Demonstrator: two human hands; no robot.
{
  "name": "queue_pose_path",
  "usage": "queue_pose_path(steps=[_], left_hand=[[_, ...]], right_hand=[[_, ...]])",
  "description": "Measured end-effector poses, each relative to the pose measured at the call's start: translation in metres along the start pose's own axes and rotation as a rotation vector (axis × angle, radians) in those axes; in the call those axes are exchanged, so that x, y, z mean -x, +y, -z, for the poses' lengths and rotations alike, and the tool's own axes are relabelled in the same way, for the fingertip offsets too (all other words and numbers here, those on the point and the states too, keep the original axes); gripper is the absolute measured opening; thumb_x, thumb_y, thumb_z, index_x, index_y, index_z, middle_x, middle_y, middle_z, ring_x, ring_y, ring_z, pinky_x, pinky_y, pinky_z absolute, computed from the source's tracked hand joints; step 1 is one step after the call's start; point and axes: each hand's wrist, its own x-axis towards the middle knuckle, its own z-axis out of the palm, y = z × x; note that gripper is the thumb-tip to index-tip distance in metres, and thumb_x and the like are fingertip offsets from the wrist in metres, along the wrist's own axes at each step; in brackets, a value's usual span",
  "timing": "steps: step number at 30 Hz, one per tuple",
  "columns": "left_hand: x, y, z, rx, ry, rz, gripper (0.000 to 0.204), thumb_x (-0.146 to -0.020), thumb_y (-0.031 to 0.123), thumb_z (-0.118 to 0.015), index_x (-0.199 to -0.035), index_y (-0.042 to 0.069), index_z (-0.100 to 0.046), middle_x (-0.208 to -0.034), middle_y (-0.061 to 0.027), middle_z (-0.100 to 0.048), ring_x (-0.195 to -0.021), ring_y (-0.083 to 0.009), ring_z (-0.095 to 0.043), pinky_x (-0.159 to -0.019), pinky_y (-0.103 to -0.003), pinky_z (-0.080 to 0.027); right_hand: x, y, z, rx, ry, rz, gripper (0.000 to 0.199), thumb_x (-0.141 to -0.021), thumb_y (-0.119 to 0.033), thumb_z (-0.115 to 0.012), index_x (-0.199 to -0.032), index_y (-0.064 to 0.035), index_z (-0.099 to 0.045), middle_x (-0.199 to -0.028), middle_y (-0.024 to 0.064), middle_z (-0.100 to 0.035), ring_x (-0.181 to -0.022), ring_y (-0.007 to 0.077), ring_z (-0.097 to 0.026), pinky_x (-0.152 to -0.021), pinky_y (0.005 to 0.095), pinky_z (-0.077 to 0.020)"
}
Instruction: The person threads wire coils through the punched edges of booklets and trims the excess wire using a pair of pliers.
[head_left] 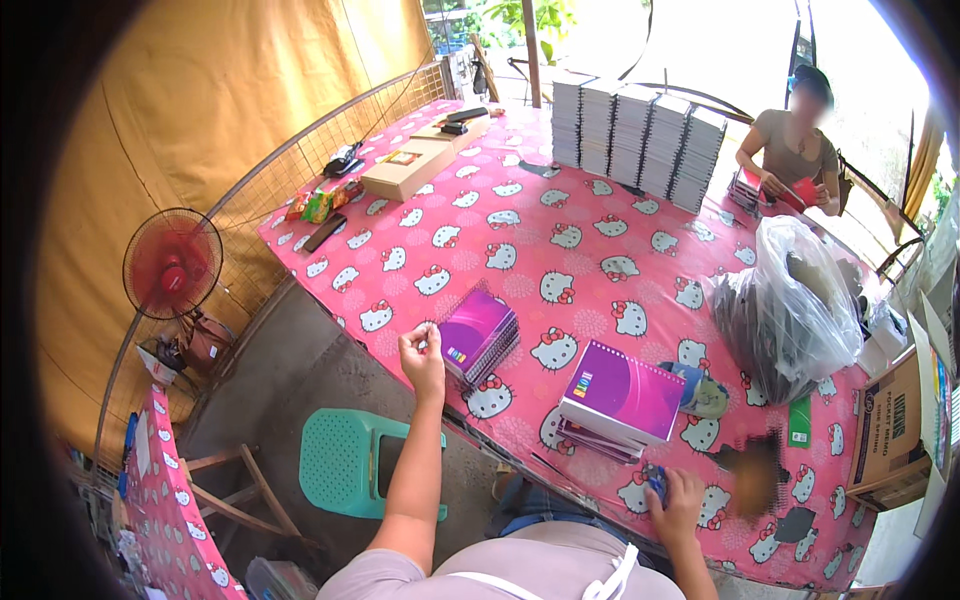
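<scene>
Pink cartoon-cat cloth covers a long worktop (520,228) under a tan tarpaulin (270,90), strung behind a wire-mesh railing. Close to the near edge sit two stacks of purple spiral notebooks — the left stack (478,325) beside the person's left hand (424,358), the right stack (622,392) farther along. The left hand is closed, fingers curled toward the thumb; whether it pinches anything cannot be told. At the near edge, the right hand (682,500) meets a small blue object (656,482), though whether it grips or only touches is unclear.

A ragged brown patch (756,478) breaks the cloth toward the near right corner. Tall rows of spiral-bound pads (636,140) line the far edge; at the right edge, another person (797,150) handles a red booklet (800,193) near a bulging clear plastic bag (800,310) and a cardboard box (893,430). Flat brown boxes (410,168) and bright packets (318,206) lie by the left edge. Beyond it stands a red-centred fan (173,268); on the grey floor — a green plastic stool (340,462).
</scene>
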Motion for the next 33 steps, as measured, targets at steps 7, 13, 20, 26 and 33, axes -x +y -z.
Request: queue_pose_path(steps=[7,13,20,26,33], left_hand=[[0.001,-0.007,0.005,-0.068,-0.111,0.069,0.022,-0.085,0.015,-0.067,-0.101,0.001,-0.061,-0.097,-0.0040,-0.062,-0.090,-0.0128,-0.057,-0.079,-0.028,-0.047],[0.007,0.118,-0.037,-0.012,-0.398,-0.166,0.027,-0.086,0.016,-0.064,-0.110,0.003,-0.062,-0.104,-0.0077,-0.064,-0.100,-0.0184,-0.059,-0.088,-0.032,-0.045],[0.070,0.218,-0.120,-0.303,-1.537,-0.483,0.029,-0.083,0.021,-0.067,-0.107,0.004,-0.067,-0.105,-0.0161,-0.065,-0.098,-0.0261,-0.062,-0.085,-0.034,-0.047],[0.069,0.221,-0.132,-0.295,-1.621,-0.236,0.023,-0.075,0.015,-0.074,-0.095,0.002,-0.071,-0.085,-0.0127,-0.070,-0.077,-0.0200,-0.066,-0.072,-0.032,-0.051],[0.078,0.224,-0.122,-0.178,-1.456,-0.265,0.021,-0.073,0.011,-0.076,-0.093,0.005,-0.073,-0.081,-0.0104,-0.071,-0.070,-0.0130,-0.066,-0.067,-0.026,-0.051]], right_hand=[[-0.022,0.026,0.039,0.242,0.221,-0.066,0.052,-0.071,-0.031,-0.074,-0.109,0.0008,-0.057,-0.114,0.0196,-0.053,-0.108,0.0396,-0.049,-0.094,0.0491,-0.0372],[-0.027,0.122,0.047,0.365,0.044,-0.549,0.033,-0.076,-0.022,-0.071,-0.097,0.0008,-0.058,-0.094,0.0195,-0.060,-0.091,0.0384,-0.060,-0.076,0.0453,-0.0478],[-0.058,0.093,0.079,0.414,0.086,-0.619,0.019,-0.077,-0.022,-0.070,-0.083,-0.0038,-0.068,-0.089,0.0172,-0.061,-0.083,0.0361,-0.061,-0.071,0.0444,-0.0486],[-0.055,0.089,0.091,0.187,0.236,-0.504,0.018,-0.076,0.002,-0.063,-0.090,0.0027,-0.052,-0.095,0.0206,-0.053,-0.089,0.0402,-0.053,-0.076,0.0447,-0.0446],[-0.064,0.077,0.095,0.043,0.246,-0.315,0.018,-0.074,0.002,-0.064,-0.092,0.0021,-0.061,-0.087,0.0184,-0.056,-0.080,0.0354,-0.058,-0.072,0.0415,-0.0463]])
